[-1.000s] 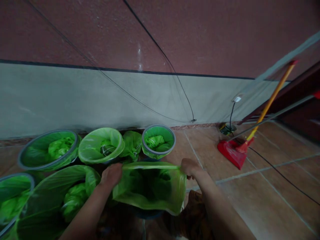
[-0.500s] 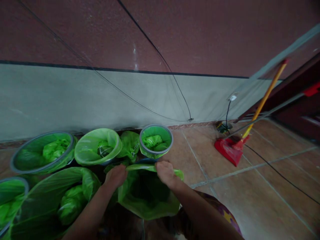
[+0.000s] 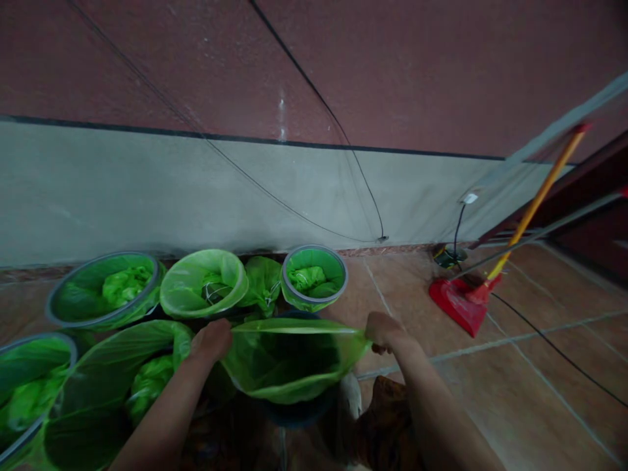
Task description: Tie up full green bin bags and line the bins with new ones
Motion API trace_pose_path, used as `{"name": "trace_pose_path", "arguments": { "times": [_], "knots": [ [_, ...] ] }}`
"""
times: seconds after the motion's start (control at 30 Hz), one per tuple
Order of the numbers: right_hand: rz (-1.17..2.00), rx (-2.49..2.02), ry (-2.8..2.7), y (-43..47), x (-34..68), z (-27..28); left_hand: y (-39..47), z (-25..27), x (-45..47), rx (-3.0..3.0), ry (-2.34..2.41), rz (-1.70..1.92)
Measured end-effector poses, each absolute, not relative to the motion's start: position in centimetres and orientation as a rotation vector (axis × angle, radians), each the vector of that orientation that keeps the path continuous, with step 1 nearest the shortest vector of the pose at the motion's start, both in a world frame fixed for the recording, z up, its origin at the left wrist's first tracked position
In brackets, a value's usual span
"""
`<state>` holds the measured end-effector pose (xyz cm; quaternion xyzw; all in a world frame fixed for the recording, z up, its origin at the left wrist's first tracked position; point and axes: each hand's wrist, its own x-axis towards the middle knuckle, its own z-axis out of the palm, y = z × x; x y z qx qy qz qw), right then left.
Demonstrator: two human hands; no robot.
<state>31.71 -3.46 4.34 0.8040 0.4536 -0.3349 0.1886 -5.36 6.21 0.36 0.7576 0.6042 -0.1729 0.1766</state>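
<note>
A translucent green bin liner (image 3: 289,386) is stretched wide, its mouth facing up and its far edge pulled taut. My left hand (image 3: 212,341) is closed on the left end of that edge, and my right hand (image 3: 385,332) grips the right end. Beneath the liner shows part of a dark bin (image 3: 299,418); how far the liner reaches into it is hidden. Just beyond stands a small lined bin (image 3: 343,271) with a grey rim and bunched green plastic inside. Close to my left arm is a larger bin with a green liner (image 3: 112,353).
Several more green-lined bins, among them one with a grey rim (image 3: 53,320), stand at the left along the wall (image 3: 147,190). A red dustpan (image 3: 464,304) with a yellow handle rests at the right, near a black cable (image 3: 554,343) on the tiled floor (image 3: 495,392).
My hands have moved apart, the right one going right, and the liner's mouth has widened and flattened between them. Part of the dark bin below now shows. The view has shifted slightly left.
</note>
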Motion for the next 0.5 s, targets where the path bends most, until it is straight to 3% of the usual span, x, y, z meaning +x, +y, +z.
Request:
{"name": "trace_pose_path", "arguments": {
  "times": [0.4, 0.5],
  "knots": [
    [-0.671, 2.129, 2.192, -3.3, 21.0, 1.7, 5.0, -0.6, -2.3, 2.217, 1.629, -0.471],
    [-0.603, 2.166, 2.212, -3.0, 19.5, 0.5, 4.7, -0.9, -1.5, 2.296, 1.597, -0.382]
  ]
}}
